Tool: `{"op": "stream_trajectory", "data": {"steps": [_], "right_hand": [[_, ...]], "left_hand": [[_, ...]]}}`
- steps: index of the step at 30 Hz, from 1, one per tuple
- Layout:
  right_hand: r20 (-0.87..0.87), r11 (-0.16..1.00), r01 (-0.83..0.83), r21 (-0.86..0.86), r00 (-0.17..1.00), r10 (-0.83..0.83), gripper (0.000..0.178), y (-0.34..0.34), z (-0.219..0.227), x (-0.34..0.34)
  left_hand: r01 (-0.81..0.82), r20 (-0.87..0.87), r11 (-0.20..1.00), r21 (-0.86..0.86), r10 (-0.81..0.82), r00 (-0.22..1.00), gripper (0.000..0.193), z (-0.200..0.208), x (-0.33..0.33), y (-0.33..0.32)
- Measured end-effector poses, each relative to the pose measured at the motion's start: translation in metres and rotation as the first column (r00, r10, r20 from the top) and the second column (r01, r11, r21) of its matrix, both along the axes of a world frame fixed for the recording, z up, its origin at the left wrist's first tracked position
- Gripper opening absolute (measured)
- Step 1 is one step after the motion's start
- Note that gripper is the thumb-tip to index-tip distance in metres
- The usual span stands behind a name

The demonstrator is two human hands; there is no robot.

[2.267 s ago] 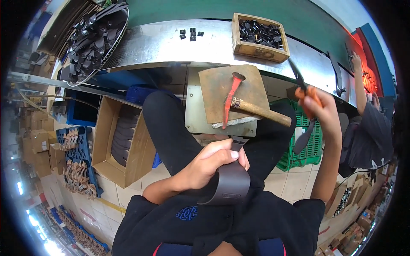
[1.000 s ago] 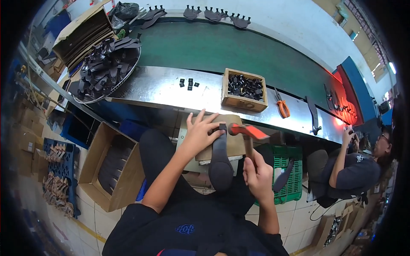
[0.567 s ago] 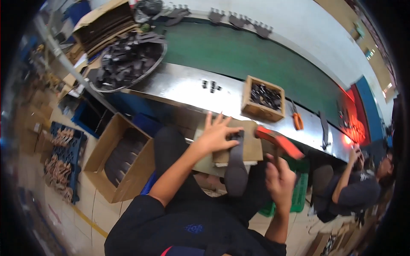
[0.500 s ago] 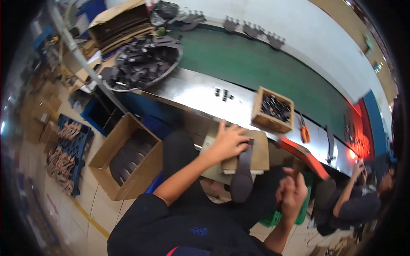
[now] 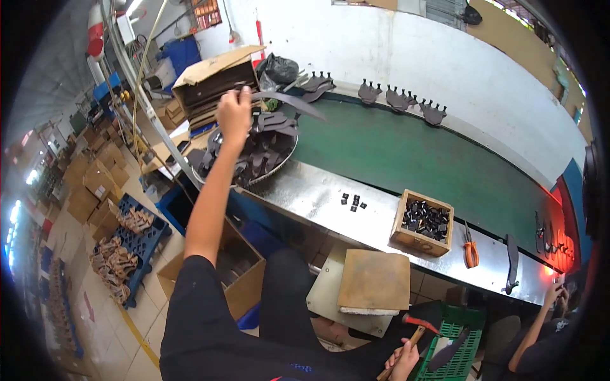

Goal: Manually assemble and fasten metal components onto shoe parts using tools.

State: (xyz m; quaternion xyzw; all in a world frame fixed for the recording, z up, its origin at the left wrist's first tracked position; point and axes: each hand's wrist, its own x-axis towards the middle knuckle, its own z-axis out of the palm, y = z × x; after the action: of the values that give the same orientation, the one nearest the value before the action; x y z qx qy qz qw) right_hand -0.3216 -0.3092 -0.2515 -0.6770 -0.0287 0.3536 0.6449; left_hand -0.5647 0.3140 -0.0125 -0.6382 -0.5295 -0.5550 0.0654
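My left hand (image 5: 234,117) is raised at arm's length over the round basket (image 5: 291,152) and grips one end of a dark, curved insole (image 5: 292,103), whose far end is blurred by motion. Dark flat pieces (image 5: 264,149) are heaped in the basket below it. Low at the right, my right hand (image 5: 403,360) is closed round the wooden handle of a hammer (image 5: 416,333) with an orange-red head. Between my hands, a square tan pad (image 5: 375,279) rests in front of the bench with nothing on it.
Small black pieces fill a wooden box (image 5: 395,232) on the metal bench edge; several lie loose (image 5: 353,201). Orange-handled pliers (image 5: 470,254) are beside it. A green crate (image 5: 467,336) holds a dark piece. A cardboard box (image 5: 251,292) stands at left; a co-worker (image 5: 546,336) sits at right.
My left hand has left the pad and moved up and left to the basket, now holding an insole. The insole on the pad is gone. My right hand has lowered the hammer.
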Motion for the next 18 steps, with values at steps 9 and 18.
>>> {"op": "stream_trajectory", "data": {"steps": [9, 18], "right_hand": [[-0.004, 0.996, -0.075, -0.048, 0.997, 0.074, 0.026, 0.003, -0.004, 0.015], [-0.171, 0.992, -0.06, 0.107, 0.982, 0.078, 0.021, -0.008, -0.031, 0.037]], "left_hand": [[-0.241, -0.339, 0.817, -0.523, 0.06, 0.939, 0.061, -0.041, -0.082, 0.184], [0.275, -0.666, 0.956, 0.102, -0.14, 0.733, 0.053, -0.021, 0.188, -0.007]]}}
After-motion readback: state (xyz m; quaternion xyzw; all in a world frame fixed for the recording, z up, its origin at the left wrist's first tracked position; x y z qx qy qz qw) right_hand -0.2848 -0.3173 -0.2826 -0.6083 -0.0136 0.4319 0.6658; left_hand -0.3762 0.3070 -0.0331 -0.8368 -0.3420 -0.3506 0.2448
